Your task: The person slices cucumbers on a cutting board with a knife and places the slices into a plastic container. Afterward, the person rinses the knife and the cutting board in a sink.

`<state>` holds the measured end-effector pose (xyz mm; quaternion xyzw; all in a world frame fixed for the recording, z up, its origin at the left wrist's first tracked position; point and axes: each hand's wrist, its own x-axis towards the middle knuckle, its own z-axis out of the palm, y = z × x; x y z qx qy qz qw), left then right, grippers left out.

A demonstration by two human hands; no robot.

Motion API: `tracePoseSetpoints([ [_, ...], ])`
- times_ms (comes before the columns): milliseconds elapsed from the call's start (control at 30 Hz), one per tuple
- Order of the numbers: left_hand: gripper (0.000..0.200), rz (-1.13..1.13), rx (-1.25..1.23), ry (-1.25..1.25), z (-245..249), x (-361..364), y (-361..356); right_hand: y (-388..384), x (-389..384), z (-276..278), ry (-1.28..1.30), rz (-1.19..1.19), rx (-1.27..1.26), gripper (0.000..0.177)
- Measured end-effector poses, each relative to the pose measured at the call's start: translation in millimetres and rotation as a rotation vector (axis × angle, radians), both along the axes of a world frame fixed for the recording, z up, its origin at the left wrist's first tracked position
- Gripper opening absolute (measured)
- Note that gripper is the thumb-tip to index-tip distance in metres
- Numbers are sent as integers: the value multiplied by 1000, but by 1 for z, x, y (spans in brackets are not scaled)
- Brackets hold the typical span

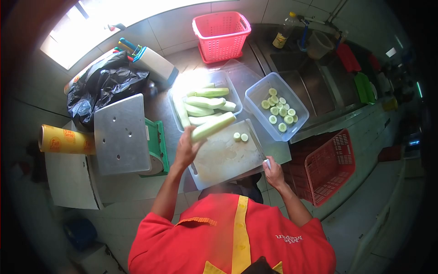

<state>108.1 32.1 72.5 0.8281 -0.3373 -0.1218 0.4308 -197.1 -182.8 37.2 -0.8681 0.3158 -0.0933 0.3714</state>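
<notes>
My left hand is closed around the lower end of a peeled cucumber, tilted above the top left of the white cutting board. My right hand grips a knife by its pale handle at the board's right edge, the thin blade pointing away from me. Two cut cucumber pieces lie on the board near its far right part. Beyond the board, a clear plastic tub holds several whole peeled cucumbers. To its right, another clear tub contains several round slices.
At left stand a scale with a metal top, a cling wrap roll and a black plastic bag. A knife block and a pink basket sit along the wall. Right are a sink and red crate.
</notes>
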Motion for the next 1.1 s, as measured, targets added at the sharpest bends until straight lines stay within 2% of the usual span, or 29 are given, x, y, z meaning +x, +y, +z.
tracePoseSetpoints([
  [33,48,-24,-1,57,-11,-13,9,1,1,0,-2,-9,30,29],
  [100,50,-51,103,-86,-42,-38,23,4,3,-6,12,15,13,28],
  [133,52,-66,232,-251,-67,-47,30,6,2,-8,22,32,-6,28],
  [167,54,-74,397,-318,-79,-56,35,9,2,-9,27,39,-5,28],
  [233,59,-70,479,-463,-84,-68,39,15,4,-11,74,67,-14,26],
  [367,61,-23,284,-474,-64,-79,14,24,4,-20,7,166,-54,25],
  [433,60,-203,223,-410,-60,-78,-4,33,4,-15,77,210,-54,24],
  [467,60,-201,224,-405,-66,-79,-10,37,4,-12,95,234,-53,24],
  [533,55,-450,291,-287,-75,-81,-19,42,3,-14,132,243,-44,24],
  [667,51,-380,298,-254,-71,-91,-21,52,0,-13,200,222,-42,27],
  [733,47,-223,232,-258,-66,-90,-20,55,0,-10,223,215,-46,27],
  [1100,44,-180,191,-245,-74,-88,-20,61,-6,-10,275,205,29,29],
])
